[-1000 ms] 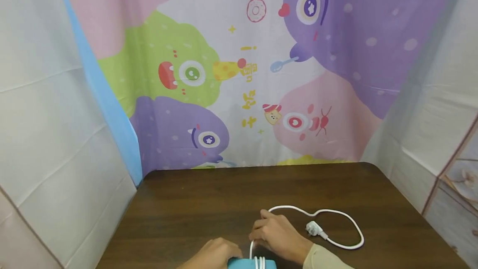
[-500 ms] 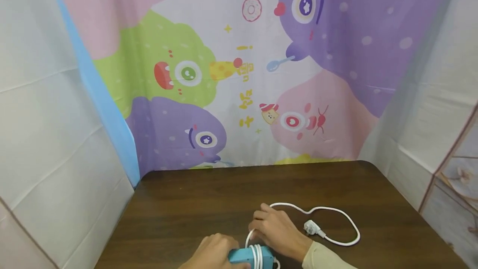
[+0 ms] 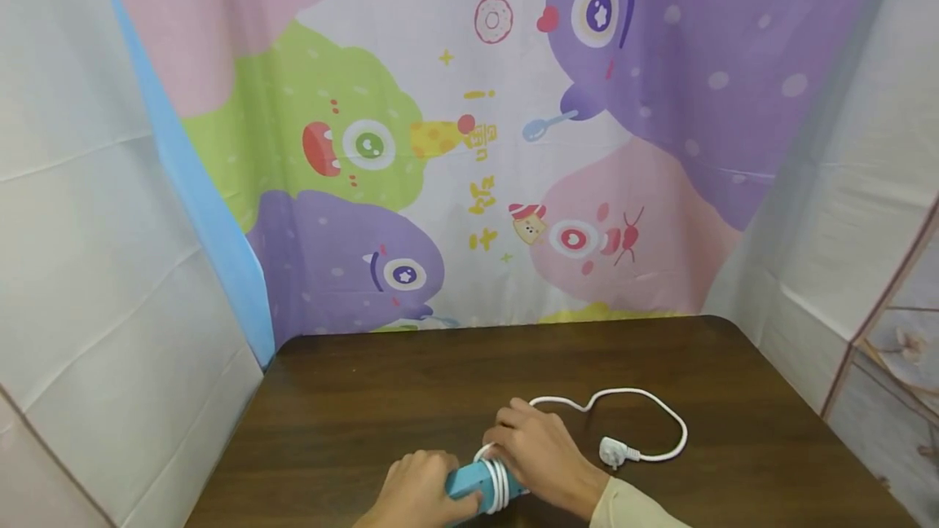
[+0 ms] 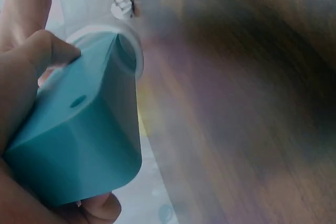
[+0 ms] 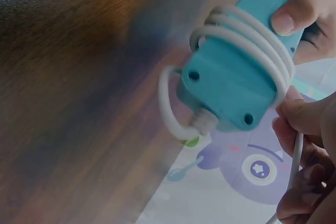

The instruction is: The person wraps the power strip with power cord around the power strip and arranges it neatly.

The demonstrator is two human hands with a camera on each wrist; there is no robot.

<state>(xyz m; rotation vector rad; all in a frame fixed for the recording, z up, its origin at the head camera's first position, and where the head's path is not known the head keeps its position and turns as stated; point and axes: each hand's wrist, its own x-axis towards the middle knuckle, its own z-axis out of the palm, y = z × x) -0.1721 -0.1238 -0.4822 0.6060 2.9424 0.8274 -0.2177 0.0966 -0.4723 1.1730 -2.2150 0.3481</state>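
Observation:
A teal power strip [image 3: 467, 479] is in my left hand [image 3: 416, 486], near the front of the table. My left thumb lies along one face, with fingers round the other side, as the right wrist view shows. Several turns of white cord [image 5: 252, 38] wrap the strip near the end where the cord comes out. My right hand [image 3: 541, 451] is beside that end, pinching the cord between thumb and fingers close to the wraps. Beyond this hand the free cord curves over the table to a white plug [image 3: 614, 452] at the right. Two screw holes show on the strip's face.
A dark brown wooden table [image 3: 352, 398] is under the hands. Behind it hangs a curtain [image 3: 469, 283] printed with cartoon monsters. Pale panels [image 3: 110, 267] stand at both sides.
The strip has come further into the head view, tilted, with its wrapped end turned towards my right hand. The free cord's loop has been drawn in leftwards and become smaller.

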